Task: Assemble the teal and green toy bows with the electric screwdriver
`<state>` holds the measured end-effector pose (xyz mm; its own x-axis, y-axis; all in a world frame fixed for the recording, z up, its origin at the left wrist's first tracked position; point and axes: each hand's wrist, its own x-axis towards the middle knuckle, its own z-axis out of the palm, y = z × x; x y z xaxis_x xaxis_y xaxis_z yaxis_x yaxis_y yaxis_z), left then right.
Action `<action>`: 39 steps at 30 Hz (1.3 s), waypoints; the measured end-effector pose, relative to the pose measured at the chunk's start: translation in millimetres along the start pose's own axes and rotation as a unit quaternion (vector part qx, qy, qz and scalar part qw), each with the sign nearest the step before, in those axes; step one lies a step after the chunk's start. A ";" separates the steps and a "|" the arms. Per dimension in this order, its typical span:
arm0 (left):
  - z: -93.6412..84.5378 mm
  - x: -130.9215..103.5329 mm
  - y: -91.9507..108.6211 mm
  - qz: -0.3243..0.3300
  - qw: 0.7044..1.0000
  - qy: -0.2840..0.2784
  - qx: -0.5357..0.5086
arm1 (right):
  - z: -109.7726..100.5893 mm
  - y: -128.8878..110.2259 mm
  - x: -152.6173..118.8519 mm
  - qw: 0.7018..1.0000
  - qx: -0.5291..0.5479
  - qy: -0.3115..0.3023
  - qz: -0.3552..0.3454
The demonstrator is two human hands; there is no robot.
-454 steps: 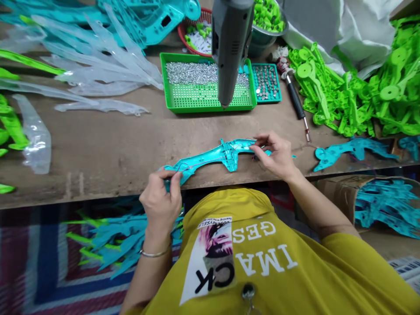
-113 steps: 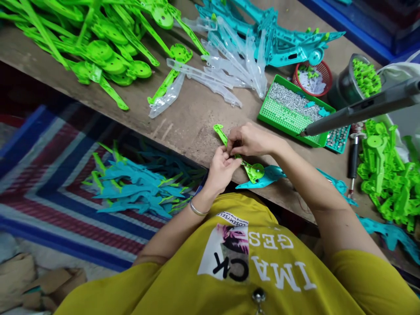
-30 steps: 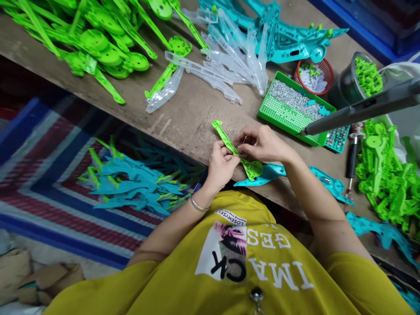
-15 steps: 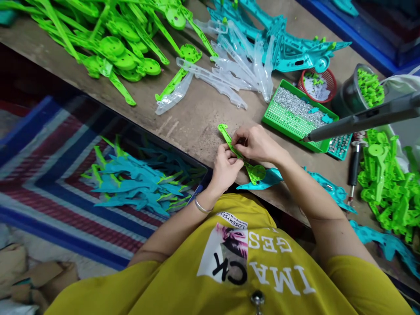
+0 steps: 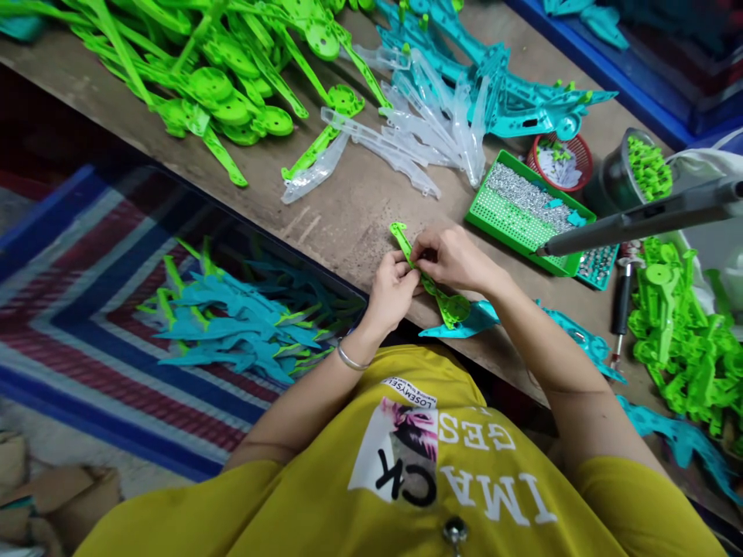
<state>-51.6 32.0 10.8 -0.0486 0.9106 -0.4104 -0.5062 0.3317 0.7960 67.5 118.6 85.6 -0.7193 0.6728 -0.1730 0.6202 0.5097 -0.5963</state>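
A long bright-green plastic part [image 5: 453,311] with a round disc at its near end slants across the front of the bench. My left hand [image 5: 390,294] is closed around its middle, thumb and fingers pinching it from the left. Above the same spot, my right hand [image 5: 450,254] has thumb and forefinger pressed together against the part; whatever is between these fingertips is too small or hidden to make out. Beneath the disc end lies a turquoise plastic piece [image 5: 473,320], partly covered by the green part and my right forearm.
Green parts [image 5: 214,85], clear pieces [image 5: 395,147] and turquoise shells [image 5: 522,100] are heaped at the back. A green basket [image 5: 505,220] of small metal pieces stands right, under a grey rod-shaped tool [image 5: 638,220]. A black-handled screwdriver [image 5: 623,302] lies beyond. Finished-looking turquoise-green pieces [image 5: 244,317] fill a bin left.
The view has shifted slightly. My fingers have drawn closer together on the green part, the right fingertips now almost meeting the left thumb. The part stays in nearly the same place.
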 end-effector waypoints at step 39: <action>-4.5 1.3 -14.2 0.046 0.999 0.008 0.013 | 17.0 0.4 1.6 0.993 0.038 0.110 0.000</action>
<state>-48.4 27.4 -3.0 -0.1085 0.9336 -0.3416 -0.4763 0.2528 0.8421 61.3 110.7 71.8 -0.6287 0.7776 -0.0028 0.5888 0.4737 -0.6549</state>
